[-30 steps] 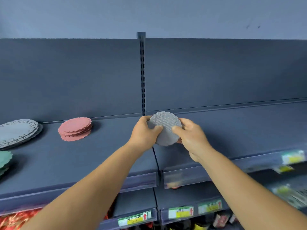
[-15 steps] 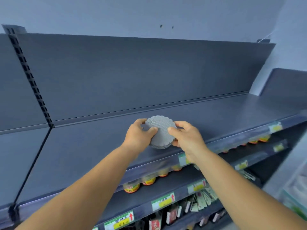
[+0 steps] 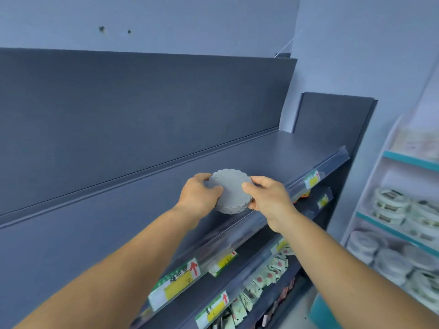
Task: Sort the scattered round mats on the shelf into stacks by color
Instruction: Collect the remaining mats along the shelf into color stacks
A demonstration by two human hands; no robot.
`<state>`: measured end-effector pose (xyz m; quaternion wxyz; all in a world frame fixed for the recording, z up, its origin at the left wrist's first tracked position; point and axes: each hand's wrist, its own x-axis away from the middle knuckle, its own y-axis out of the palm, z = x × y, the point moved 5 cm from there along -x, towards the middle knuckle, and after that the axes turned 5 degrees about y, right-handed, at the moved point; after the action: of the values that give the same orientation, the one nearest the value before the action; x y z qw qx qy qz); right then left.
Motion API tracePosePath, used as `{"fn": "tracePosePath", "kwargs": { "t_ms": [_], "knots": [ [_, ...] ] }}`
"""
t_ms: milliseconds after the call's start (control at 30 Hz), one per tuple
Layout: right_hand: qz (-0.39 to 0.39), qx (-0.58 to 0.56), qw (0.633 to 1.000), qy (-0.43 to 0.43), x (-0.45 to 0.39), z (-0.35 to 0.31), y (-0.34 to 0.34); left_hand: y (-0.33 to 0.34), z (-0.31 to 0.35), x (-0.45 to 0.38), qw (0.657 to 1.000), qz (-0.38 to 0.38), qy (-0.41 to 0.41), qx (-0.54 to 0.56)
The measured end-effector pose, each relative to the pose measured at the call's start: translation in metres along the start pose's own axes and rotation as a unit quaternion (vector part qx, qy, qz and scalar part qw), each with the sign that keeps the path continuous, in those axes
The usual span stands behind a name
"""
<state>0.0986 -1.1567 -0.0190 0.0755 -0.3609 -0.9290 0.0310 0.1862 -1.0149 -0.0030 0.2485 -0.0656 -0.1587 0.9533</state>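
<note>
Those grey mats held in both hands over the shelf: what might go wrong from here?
1. The grey mats are a thin loose stack, pinched only at the sides by the left hand and right hand. Some could slip out or fan apart.
2. They are held close to the front edge of the shelf. Set down there, the stack might overhang and slide off onto the lower shelves.

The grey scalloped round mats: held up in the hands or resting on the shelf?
Cannot tell: both hands grip the grey scalloped round mats at the dark shelf's front edge.
</note>
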Motion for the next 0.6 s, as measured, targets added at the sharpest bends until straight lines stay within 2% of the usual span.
{"fn": "tracePosePath", "kwargs": {
  "t_ms": [200,367,600],
  "knots": [
    [0.024,0.007,1.000,0.012,-0.067,-0.006,-0.033,0.047,0.010,-0.077,0.999,-0.037,0.001,0.001],
    [0.024,0.026,0.999,0.035,-0.114,-0.005,-0.046,0.074,0.014,-0.120,0.999,-0.031,0.007,-0.011],
    [0.054,0.033,0.998,0.023,-0.175,-0.011,-0.085,0.117,0.031,-0.165,0.999,-0.018,0.021,-0.028]
  ]
}}
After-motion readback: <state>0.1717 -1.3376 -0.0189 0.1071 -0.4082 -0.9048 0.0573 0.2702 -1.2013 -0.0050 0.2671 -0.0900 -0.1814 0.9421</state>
